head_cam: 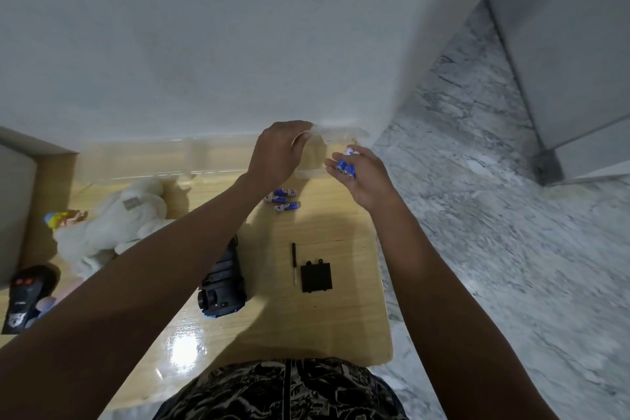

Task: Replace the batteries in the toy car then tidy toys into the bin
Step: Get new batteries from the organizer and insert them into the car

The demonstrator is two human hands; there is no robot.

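My left hand [278, 152] grips a clear plastic wrapper [335, 133] above the far edge of the wooden table [327, 327]. My right hand [363, 176] holds blue batteries [346, 167] in its curled fingers, just right of the wrapper. Three more blue batteries [283, 199] lie on the table below my hands. The black toy car [223, 280] lies upside down with its battery bay open, partly hidden by my left forearm. Its black battery cover [316, 277] and a small black screwdriver [294, 262] lie to the right of it.
A white plush toy [112, 225] and a small yellow-and-pink toy [61, 217] lie at the left. A black remote control [29, 297] sits at the left edge. A clear plastic bin [204, 157] stands against the wall. Marble floor [494, 215] lies right of the table.
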